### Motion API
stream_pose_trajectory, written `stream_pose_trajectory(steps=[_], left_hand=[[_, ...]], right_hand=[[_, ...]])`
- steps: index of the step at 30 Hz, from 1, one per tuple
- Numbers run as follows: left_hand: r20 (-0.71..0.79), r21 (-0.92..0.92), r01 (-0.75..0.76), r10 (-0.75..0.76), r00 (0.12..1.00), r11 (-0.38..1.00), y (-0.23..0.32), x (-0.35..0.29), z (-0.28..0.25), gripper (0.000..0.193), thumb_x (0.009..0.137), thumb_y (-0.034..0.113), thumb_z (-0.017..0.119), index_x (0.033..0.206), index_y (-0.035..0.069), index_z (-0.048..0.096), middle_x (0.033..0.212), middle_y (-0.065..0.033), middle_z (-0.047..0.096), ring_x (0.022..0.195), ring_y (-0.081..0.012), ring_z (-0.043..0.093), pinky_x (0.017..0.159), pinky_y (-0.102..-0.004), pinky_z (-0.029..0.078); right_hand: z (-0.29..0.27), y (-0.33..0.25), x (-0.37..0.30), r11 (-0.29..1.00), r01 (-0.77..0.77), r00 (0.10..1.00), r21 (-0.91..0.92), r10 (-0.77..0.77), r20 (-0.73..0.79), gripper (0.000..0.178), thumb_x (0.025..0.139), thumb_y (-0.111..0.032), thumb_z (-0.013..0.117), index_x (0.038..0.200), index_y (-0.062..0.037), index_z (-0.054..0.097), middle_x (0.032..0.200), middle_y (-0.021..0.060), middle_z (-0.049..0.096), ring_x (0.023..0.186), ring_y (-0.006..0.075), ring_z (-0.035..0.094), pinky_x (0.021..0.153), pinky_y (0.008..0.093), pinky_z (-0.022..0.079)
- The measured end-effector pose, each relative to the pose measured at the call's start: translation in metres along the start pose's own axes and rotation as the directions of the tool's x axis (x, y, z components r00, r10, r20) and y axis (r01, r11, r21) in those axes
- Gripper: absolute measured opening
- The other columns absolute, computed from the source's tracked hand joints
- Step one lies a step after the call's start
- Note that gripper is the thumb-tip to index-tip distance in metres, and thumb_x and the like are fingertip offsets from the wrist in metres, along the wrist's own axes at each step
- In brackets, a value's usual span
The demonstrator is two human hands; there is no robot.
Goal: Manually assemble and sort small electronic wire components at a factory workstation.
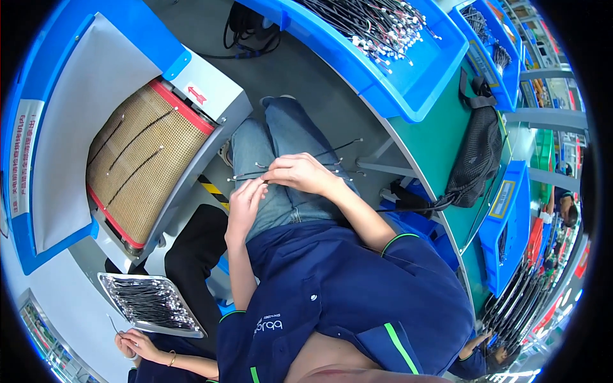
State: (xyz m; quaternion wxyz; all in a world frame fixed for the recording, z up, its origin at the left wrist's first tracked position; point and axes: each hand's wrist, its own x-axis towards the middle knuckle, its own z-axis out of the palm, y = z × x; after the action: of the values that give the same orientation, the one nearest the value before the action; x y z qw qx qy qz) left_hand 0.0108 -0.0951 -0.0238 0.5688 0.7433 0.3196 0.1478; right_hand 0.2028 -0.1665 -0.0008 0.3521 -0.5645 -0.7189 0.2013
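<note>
Over my lap, both hands are close together around several thin black cables [327, 150] with small light-coloured connectors at their ends. My left hand [244, 205] is closed, its thumb and fingertips pinching a cable near its end. My right hand [299, 173] is closed over the cables, which stick out on both sides of it. The fingers hide where the cables cross. To the left, a few similar black cables [135, 175] lie apart on the tan mesh conveyor belt [172, 143].
The belt runs out of a blue-and-white machine [211, 86]. A co-worker's hands [137, 345] hold a thin cable beside a metal tray [191, 325] of cables. On the right, a green table [421, 150] bears blue bins [408, 102] and a black mesh bag [476, 156].
</note>
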Motion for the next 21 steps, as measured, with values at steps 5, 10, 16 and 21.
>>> stream_pose_trajectory(steps=[5,10,16,21], left_hand=[[-0.146,0.214,-0.212,0.246,0.958,0.954,0.015,-0.003,-0.010,0.016,0.083,0.006,0.065,0.097,-0.002,0.063,0.087,-0.0122,0.065,0.075,-0.0239,0.062,0.066,-0.0314,0.050],[-0.081,0.449,-0.354,0.432,0.898,0.820,0.020,-0.006,-0.016,0.016,0.081,0.006,0.066,0.094,-0.002,0.063,0.081,-0.0130,0.064,0.072,-0.0253,0.063,0.064,-0.0338,0.049],[-0.013,0.317,-0.277,0.296,0.955,0.907,0.015,-0.009,-0.019,0.015,0.081,0.005,0.066,0.092,-0.004,0.063,0.078,-0.0129,0.063,0.068,-0.0231,0.063,0.062,-0.0327,0.049],[-0.059,0.397,-0.369,0.424,0.904,0.841,0.015,-0.008,-0.017,0.013,0.079,0.003,0.067,0.090,-0.002,0.063,0.078,-0.0117,0.063,0.070,-0.0248,0.062,0.063,-0.0339,0.050]], right_hand=[[0.001,-0.006,0.001,0.999,0.041,0.999,0.017,-0.040,-0.026,0.014,0.080,-0.016,0.066,0.092,-0.0086,0.066,0.086,0.0027,0.065,0.078,0.0195,0.064,0.063,0.0306,0.053],[0.001,-0.010,0.002,1.000,-0.002,0.999,0.014,0.002,-0.041,0.014,0.081,-0.016,0.066,0.092,-0.0074,0.066,0.086,0.0032,0.065,0.078,0.0195,0.064,0.066,0.0300,0.053],[0.005,-0.012,0.002,0.995,0.098,0.994,0.027,-0.097,-0.042,0.012,0.081,-0.017,0.063,0.090,-0.0093,0.062,0.083,0.0032,0.061,0.075,0.0201,0.061,0.061,0.0328,0.052],[0.006,-0.014,0.003,0.997,0.019,1.000,0.077,-0.019,-0.001,0.012,0.083,-0.017,0.064,0.090,-0.0079,0.063,0.084,0.0044,0.062,0.076,0.0216,0.062,0.062,0.0327,0.052]])
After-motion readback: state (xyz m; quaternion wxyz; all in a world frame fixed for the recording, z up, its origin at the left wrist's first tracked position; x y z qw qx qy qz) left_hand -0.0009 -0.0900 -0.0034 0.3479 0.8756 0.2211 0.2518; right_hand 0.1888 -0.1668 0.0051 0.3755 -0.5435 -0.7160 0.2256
